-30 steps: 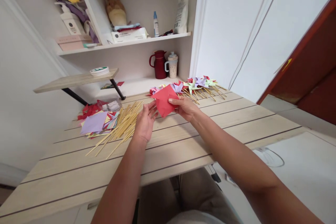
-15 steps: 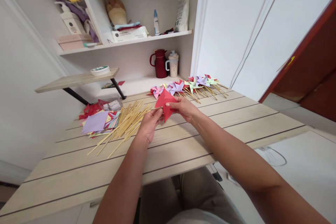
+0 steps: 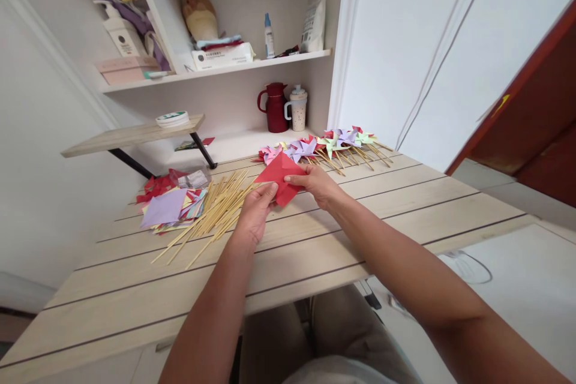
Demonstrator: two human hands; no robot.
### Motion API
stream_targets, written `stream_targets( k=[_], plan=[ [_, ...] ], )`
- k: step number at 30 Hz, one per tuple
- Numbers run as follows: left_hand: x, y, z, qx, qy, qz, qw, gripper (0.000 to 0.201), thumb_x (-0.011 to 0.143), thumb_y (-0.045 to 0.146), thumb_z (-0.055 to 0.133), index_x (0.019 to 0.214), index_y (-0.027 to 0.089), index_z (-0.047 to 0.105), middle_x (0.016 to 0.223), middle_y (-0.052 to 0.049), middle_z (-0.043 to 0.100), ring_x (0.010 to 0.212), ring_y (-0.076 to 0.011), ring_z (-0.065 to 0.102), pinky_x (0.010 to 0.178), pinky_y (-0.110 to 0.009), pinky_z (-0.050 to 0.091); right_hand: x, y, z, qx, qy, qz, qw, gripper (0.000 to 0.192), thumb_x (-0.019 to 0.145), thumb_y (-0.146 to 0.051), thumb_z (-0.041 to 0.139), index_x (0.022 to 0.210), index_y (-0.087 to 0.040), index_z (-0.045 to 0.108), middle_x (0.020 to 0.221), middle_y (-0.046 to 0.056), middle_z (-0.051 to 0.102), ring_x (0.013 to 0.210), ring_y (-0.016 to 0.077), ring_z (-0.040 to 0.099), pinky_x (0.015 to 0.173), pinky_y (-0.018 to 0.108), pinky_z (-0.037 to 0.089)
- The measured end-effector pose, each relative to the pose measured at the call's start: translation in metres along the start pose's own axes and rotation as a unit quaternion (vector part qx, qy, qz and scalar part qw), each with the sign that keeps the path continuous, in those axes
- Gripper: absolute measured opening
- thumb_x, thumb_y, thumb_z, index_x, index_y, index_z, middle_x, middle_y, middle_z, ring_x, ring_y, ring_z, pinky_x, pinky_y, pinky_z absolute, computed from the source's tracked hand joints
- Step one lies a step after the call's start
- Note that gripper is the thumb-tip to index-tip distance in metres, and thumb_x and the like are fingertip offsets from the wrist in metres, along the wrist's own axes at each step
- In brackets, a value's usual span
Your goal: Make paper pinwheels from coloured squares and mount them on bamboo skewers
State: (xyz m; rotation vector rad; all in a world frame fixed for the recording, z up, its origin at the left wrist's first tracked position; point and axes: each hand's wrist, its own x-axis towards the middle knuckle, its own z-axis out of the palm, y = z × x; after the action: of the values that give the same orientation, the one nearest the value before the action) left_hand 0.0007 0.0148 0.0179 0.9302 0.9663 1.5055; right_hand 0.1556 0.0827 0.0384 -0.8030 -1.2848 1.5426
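Both hands hold one folded sheet of red paper (image 3: 279,173) just above the wooden table (image 3: 315,234). My left hand (image 3: 254,213) pinches its lower left edge. My right hand (image 3: 317,185) grips its right side with the thumb on top. To the left of my left hand lies a loose pile of wooden sticks (image 3: 211,213). Behind the red paper is a row of finished paper pinwheels (image 3: 324,145) on sticks.
A stack of coloured paper squares (image 3: 168,207) with a lilac sheet on top lies at the left, red scraps behind it. A dark red jug (image 3: 274,108) and a cream cup (image 3: 297,109) stand in the shelf niche. A small raised shelf (image 3: 130,135) juts out at the left.
The red paper went from an open, upright sheet to a flatter, folded shape held lower. My left hand closed onto its edge.
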Motion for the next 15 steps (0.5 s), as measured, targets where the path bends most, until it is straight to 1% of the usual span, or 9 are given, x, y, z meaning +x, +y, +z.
stream_targets(
  k=[2, 6, 10, 15],
  plan=[
    [0.0003, 0.0001, 0.0002, 0.004, 0.009, 0.002, 1.000, 0.039, 0.066, 0.045, 0.089, 0.090, 0.017, 0.079, 0.096, -0.010, 0.077, 0.085, -0.0200, 0.068, 0.079, -0.032, 0.052, -0.0003, 0.0004, 0.0007, -0.003, -0.003, 0.001, 1.000, 0.027, 0.057, -0.027, 0.088, 0.080, -0.016, 0.077, 0.079, 0.006, 0.078, 0.071, 0.0188, 0.069, 0.070, 0.032, 0.054],
    [0.0020, 0.0001, -0.0001, -0.002, 0.026, 0.012, 1.000, 0.041, 0.062, 0.046, 0.090, 0.089, 0.017, 0.079, 0.098, -0.010, 0.077, 0.087, -0.0196, 0.069, 0.083, -0.033, 0.053, -0.0005, 0.0012, 0.0008, 0.000, -0.009, -0.003, 1.000, 0.028, 0.058, -0.028, 0.088, 0.081, -0.016, 0.076, 0.082, 0.006, 0.079, 0.073, 0.0191, 0.069, 0.073, 0.033, 0.053],
    [0.0027, 0.0000, -0.0008, -0.005, 0.052, 0.019, 0.998, 0.040, 0.062, 0.047, 0.090, 0.086, 0.018, 0.079, 0.092, -0.008, 0.078, 0.083, -0.0187, 0.069, 0.082, -0.032, 0.053, -0.0006, 0.0030, 0.0005, 0.002, -0.024, -0.006, 1.000, 0.028, 0.059, -0.029, 0.087, 0.081, -0.017, 0.077, 0.083, 0.006, 0.079, 0.073, 0.0185, 0.069, 0.073, 0.031, 0.053],
    [0.0022, -0.0006, -0.0009, 0.010, 0.064, 0.033, 0.997, 0.039, 0.062, 0.047, 0.090, 0.085, 0.017, 0.078, 0.087, -0.007, 0.077, 0.081, -0.0192, 0.069, 0.084, -0.035, 0.052, -0.0011, 0.0033, 0.0010, 0.000, -0.027, -0.009, 1.000, 0.027, 0.059, -0.032, 0.087, 0.079, -0.017, 0.077, 0.082, 0.005, 0.079, 0.073, 0.0183, 0.068, 0.074, 0.032, 0.053]
  ],
)
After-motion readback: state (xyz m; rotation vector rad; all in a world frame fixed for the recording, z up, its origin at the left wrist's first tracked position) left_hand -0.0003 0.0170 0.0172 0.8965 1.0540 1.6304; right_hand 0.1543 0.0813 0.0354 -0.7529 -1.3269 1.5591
